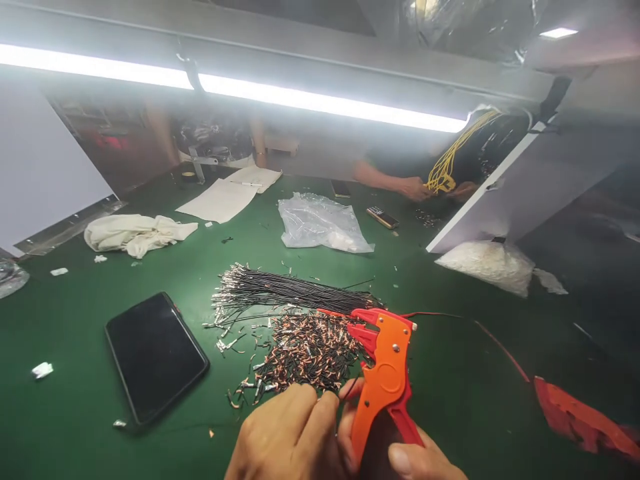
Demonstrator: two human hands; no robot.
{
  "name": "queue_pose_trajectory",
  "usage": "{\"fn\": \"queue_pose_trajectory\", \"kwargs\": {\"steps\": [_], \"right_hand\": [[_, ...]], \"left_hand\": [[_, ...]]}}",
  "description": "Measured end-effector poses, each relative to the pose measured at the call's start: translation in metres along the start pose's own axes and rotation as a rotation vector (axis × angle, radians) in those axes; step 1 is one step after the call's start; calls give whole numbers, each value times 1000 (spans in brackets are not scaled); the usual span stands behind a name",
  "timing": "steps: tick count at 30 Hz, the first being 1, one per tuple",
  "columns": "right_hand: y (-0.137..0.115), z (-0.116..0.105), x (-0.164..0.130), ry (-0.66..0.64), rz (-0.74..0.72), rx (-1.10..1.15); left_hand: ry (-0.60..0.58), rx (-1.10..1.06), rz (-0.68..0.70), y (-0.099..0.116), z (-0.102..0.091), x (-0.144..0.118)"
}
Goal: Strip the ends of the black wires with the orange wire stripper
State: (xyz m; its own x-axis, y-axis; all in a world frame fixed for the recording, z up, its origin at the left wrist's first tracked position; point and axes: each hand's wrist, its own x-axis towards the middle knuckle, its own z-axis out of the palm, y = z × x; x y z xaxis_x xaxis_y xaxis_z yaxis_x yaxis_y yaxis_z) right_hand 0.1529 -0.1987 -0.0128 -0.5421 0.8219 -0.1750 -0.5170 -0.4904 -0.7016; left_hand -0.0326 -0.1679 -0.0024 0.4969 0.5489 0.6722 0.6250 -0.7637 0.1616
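Observation:
My right hand (425, 461) is closed around the handles of an orange and red wire stripper (389, 367), its jaws pointing up and to the left. Beside it, my left hand (287, 437) is closed with its fingertips pressed together. A thin black wire (354, 385) shows at these fingertips, close to the stripper; most of it is hidden. Just beyond my hands lies a heap of short black wire offcuts with bare copper ends (315, 350). Behind the heap rests a bundle of longer black wires (295, 288) with metal terminals at the left ends.
A black smartphone (156, 360) lies left. Farther back are a clear plastic bag (323, 223), white cloth (135, 233), papers (225, 197) and a keypad phone (383, 217). A blurred red-orange object (583, 413) lies right. Across the table, a person's hands (415, 189) hold yellow wires (443, 175).

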Motion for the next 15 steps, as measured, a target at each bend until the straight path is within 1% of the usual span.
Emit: {"fn": "queue_pose_trajectory", "kwargs": {"steps": [4, 7, 9, 11, 13, 15], "right_hand": [[6, -2, 2, -81, -127, -82], [13, -9, 4, -98, -184, -109], [18, -13, 5, -124, -210, -45], [21, -15, 6, -149, -240, 4], [20, -15, 5, -132, -264, -4], [14, -12, 2, -93, -245, -40]], "left_hand": [[-46, 115, -18, -3, -1, -7], [10, 113, -33, -5, -1, -7], [44, 80, -41, -7, -2, -7], [51, 52, -48, -10, -4, -6], [35, 53, -46, -12, -6, -6], [25, 82, -36, -13, -8, -6]]}}
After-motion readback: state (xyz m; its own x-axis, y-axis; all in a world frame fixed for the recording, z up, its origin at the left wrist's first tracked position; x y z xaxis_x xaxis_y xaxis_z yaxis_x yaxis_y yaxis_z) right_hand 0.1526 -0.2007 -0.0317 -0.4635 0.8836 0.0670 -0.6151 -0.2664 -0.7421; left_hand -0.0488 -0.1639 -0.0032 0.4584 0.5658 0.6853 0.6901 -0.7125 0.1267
